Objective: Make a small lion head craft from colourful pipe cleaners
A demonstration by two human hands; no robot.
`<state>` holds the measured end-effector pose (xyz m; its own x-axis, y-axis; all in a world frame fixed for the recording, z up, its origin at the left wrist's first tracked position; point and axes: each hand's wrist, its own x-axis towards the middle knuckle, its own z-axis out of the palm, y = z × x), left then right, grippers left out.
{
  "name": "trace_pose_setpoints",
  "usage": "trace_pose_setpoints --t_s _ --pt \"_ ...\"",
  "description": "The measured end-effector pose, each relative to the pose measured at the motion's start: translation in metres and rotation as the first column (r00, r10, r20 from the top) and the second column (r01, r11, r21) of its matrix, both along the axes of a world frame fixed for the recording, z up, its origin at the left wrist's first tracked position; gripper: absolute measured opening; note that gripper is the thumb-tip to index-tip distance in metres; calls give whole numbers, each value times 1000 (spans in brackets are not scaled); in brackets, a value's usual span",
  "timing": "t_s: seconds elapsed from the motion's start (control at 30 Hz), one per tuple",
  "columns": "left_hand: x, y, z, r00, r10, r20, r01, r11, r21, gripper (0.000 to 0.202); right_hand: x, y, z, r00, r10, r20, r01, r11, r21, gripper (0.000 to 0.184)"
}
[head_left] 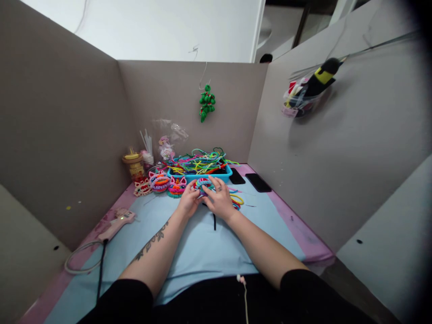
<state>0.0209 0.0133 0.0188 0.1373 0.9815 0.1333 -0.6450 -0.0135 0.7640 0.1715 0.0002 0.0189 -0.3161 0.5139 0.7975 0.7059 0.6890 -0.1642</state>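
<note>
Both hands meet over the middle of the table, around a colourful piece coiled from fuzzy pipe cleaners (204, 182). My left hand (189, 199) grips its left side with thumb and fingers. From the right, my right hand (219, 198) closes on the same piece, its fingers bent over the top and partly hiding it. A black pipe cleaner (214, 222) lies on the cloth just below the hands. Beside the right wrist are loops of yellow and red pipe cleaner (237, 200). Finished-looking eared pipe-cleaner figures (159, 181) stand left of the hands.
Behind the hands, a blue tray (216, 177) holds many loose pipe cleaners. Two dark phones (258, 182) lie to its right. A pink glue gun (116, 225) with its cord rests at left, near a lidded drink cup (134, 164). Grey partitions (189, 108) enclose the table.
</note>
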Motion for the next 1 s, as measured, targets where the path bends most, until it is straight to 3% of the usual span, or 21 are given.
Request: trace_pose_setpoints --t_s 0.17,0.27,0.33,0.4,0.47,0.53,0.6,0.67,0.77,1.0 --pt "-4 0 2 998 -43 40 43 999 1 47 4 2 -1 973 71 -220 -76 997 -11 48" --pt "-10 1 2 988 -133 81 134 991 -12 46 9 11 -5 886 47 -461 -100 991 -91 51" --pt "-15 1 2 976 -185 115 189 982 -17 47 11 18 -8 798 39 -601 -204 956 -209 49" --pt "-19 1 3 966 -217 143 221 975 -13 48 11 23 -9 671 47 -740 -417 849 -325 45" --pt "-21 1 4 961 -231 150 235 972 -15 46 10 25 -8 509 36 -860 -660 658 -363 40" --pt "-22 1 4 965 -220 141 227 973 -35 43 10 24 -5 352 -10 -936 -825 468 -316 36" --pt "-21 2 3 974 -188 122 198 978 -72 41 10 21 -1 225 -72 -972 -899 370 -236 38" --pt "-19 5 0 984 -147 105 157 983 -98 41 11 19 1 135 -124 -983 -923 345 -171 45" --pt "-17 9 -4 988 -103 118 116 987 -110 36 11 19 0 69 -182 -981 -937 324 -126 46" --pt "-14 10 -3 978 -92 185 120 982 -143 23 10 31 -10 51 -368 -928 -939 299 -170 30"
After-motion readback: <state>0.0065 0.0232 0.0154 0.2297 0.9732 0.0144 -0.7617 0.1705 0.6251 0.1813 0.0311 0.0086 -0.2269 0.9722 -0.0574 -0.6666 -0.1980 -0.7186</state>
